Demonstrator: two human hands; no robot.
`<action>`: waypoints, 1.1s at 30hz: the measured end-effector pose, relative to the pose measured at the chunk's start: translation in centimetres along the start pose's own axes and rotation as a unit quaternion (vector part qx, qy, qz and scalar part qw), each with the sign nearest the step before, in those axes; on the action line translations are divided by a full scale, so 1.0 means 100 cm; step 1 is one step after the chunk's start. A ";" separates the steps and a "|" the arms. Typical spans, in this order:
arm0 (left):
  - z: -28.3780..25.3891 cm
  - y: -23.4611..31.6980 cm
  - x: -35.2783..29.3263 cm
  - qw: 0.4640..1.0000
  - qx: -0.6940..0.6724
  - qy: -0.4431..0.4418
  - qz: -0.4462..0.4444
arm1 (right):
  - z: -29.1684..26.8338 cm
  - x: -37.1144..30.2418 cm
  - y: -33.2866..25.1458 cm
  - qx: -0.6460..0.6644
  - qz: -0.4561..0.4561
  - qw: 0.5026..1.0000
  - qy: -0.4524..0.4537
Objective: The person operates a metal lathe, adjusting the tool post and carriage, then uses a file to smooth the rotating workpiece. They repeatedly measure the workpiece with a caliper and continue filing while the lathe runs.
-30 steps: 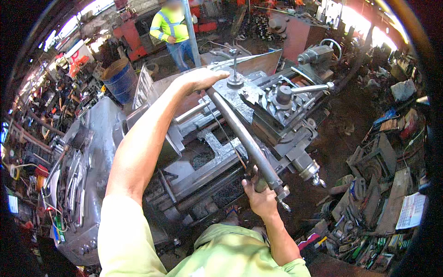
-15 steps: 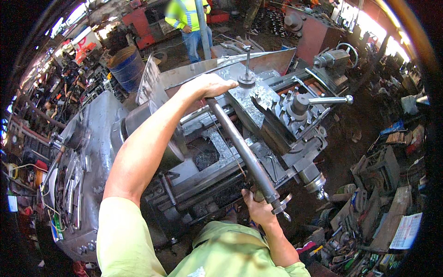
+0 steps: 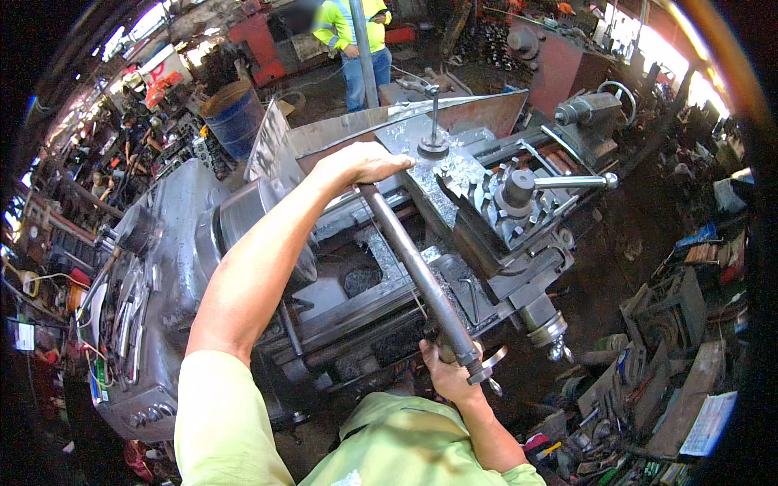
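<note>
A long, smooth steel bar slants across the bed of a metal lathe, its far end up and to the left. My left hand is closed over that far end, with the fingers pointing right and their undersides hidden. At the near end, my right hand grips the bar from below, thumb on its left side; the bar hides most of its fingers. A narrower neck and a curved metal piece show there. Just beyond my left fingertips, an upright bolt with a round base stands on the lathe's carriage.
The tool post with its lever stands right of the bar, among metal chips. The chuck and headstock are at left. A person in a yellow vest stands behind a post. A blue drum and piled scrap surround the machine.
My view has shifted slightly, so the lathe and background sit a little lower and farther right. Both hands stay at the bar's ends, and the bar has moved only slightly.
</note>
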State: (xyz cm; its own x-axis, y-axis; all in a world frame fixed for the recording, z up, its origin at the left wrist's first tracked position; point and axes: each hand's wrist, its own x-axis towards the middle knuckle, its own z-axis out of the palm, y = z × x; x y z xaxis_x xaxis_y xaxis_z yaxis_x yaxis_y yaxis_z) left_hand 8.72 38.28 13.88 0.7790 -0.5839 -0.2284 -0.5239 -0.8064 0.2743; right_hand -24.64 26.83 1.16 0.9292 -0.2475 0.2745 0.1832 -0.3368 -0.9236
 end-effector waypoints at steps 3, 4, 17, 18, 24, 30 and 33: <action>0.006 -0.010 0.012 0.999 -0.012 -0.038 -0.001 | -0.007 0.000 -0.006 0.021 0.018 0.999 -0.025; 0.007 -0.012 0.014 0.999 -0.022 -0.041 0.005 | -0.008 0.001 -0.008 0.026 0.003 0.999 -0.024; -0.001 -0.014 -0.002 0.992 -0.020 -0.085 0.087 | -0.018 0.005 0.007 0.071 -0.057 0.994 -0.068; 0.000 -0.016 -0.001 0.993 -0.014 -0.081 0.081 | -0.020 0.006 0.007 0.066 -0.062 0.993 -0.076; 0.000 -0.023 0.006 0.994 -0.079 -0.071 -0.032 | -0.024 0.014 0.008 0.046 -0.077 0.991 -0.098; -0.009 -0.032 0.015 0.990 -0.108 -0.081 -0.025 | -0.016 0.036 0.016 0.064 -0.087 0.987 -0.115; -0.012 -0.040 0.022 0.985 -0.148 -0.071 -0.058 | -0.009 0.051 0.019 0.055 -0.093 0.987 -0.120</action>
State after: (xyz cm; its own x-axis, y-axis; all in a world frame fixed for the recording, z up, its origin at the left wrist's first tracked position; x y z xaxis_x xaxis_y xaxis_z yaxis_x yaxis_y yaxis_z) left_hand 12.90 40.33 13.44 0.7611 -0.5137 -0.3961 -0.2945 -0.8177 0.4946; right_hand -19.82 24.10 1.06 0.9228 0.0357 0.3836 0.3798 -0.2518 -0.8902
